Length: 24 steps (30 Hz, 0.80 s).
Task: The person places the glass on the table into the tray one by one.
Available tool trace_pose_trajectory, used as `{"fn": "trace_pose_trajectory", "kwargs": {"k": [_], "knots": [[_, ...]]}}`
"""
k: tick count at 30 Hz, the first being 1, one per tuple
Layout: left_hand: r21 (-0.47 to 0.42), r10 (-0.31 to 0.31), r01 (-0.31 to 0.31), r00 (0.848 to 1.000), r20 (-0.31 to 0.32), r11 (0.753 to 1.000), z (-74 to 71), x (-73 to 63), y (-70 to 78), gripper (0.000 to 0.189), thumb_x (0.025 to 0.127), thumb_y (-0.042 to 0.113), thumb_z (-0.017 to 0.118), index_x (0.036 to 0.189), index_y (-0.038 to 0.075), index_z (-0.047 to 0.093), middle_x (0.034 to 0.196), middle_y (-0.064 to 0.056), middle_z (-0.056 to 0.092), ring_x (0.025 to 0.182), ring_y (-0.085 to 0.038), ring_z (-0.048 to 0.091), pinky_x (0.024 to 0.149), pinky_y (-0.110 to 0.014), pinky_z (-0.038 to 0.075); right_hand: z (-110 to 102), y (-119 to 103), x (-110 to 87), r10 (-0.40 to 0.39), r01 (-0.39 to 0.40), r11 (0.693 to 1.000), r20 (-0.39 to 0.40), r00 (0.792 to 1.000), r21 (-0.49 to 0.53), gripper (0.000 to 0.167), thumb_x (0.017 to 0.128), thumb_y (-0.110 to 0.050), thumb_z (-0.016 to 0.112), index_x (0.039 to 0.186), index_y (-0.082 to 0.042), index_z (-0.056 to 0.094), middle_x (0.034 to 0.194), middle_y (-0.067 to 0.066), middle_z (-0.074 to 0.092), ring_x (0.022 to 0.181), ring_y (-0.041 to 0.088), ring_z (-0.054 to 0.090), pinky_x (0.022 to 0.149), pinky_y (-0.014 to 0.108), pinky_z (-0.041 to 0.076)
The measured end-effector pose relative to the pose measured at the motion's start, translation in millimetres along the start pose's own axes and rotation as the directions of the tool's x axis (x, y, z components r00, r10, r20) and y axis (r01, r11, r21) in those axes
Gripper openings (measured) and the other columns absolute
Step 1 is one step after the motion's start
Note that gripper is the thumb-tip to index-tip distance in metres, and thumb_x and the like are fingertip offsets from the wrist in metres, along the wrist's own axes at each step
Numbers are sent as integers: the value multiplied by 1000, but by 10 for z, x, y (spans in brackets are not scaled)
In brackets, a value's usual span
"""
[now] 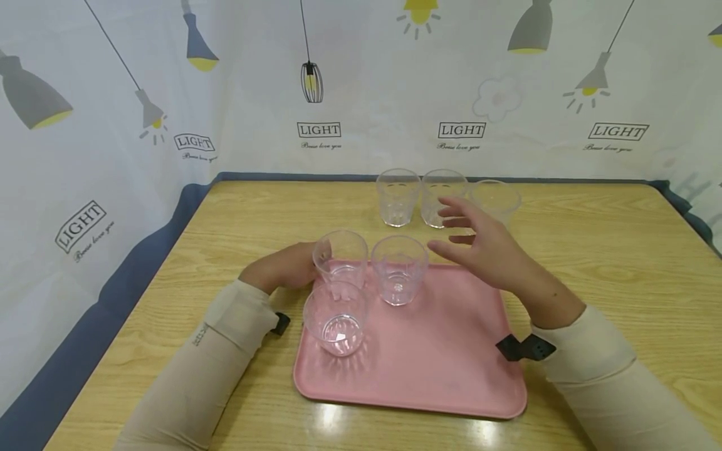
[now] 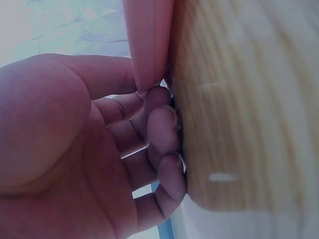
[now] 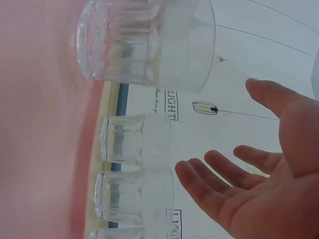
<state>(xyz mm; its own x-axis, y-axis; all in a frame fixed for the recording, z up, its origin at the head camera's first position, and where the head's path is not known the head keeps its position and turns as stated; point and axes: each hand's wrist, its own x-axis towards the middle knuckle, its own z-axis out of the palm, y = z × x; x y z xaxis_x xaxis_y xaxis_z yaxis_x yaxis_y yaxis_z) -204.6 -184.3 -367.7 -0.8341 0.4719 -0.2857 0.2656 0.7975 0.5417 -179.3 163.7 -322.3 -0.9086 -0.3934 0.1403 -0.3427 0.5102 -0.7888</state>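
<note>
Three clear plastic cups stand upright on a pink tray: a front left cup, a back left cup and a cup to its right. My left hand is at the tray's back left corner, partly behind the back left cup. In the left wrist view its thumb lies on the tray edge and its curled fingers are low by the table. My right hand hovers with spread, slightly bent fingers right of the right-hand cup, holding nothing.
Behind the tray, three more clear cups stand in a row: a left one, a middle one and a right one, partly behind my right hand. Beyond the wooden table hangs a white lamp-print cloth.
</note>
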Motion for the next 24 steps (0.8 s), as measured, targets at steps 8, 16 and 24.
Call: {"fn": "trace_pose_trajectory", "kwargs": {"k": [8,16,24], "knots": [[17,7,-7,1000,-3,1000,-6,0,0,37,107,28,44,138,12,54,142,-15,57,137,-35,49,118,-53,35,-102,75,34,-4,0,1000,-153,988,-24,68,92,-21,74,150,-11,41,142,19,54,131,36,52,107,53,47],[22,6,-6,1000,3,1000,3,11,-12,37,108,31,42,138,12,54,143,-15,57,137,-35,49,118,-53,35,-254,220,63,8,-60,982,-276,961,-181,69,91,-23,74,149,-4,42,151,23,42,140,43,36,113,62,35],[9,10,-10,1000,7,1000,10,14,-18,39,107,29,44,143,14,50,146,-14,54,139,-35,47,119,-54,34,-427,427,101,40,-105,976,-316,948,-193,76,89,-23,75,150,0,38,153,26,38,144,45,27,119,61,23]]}}
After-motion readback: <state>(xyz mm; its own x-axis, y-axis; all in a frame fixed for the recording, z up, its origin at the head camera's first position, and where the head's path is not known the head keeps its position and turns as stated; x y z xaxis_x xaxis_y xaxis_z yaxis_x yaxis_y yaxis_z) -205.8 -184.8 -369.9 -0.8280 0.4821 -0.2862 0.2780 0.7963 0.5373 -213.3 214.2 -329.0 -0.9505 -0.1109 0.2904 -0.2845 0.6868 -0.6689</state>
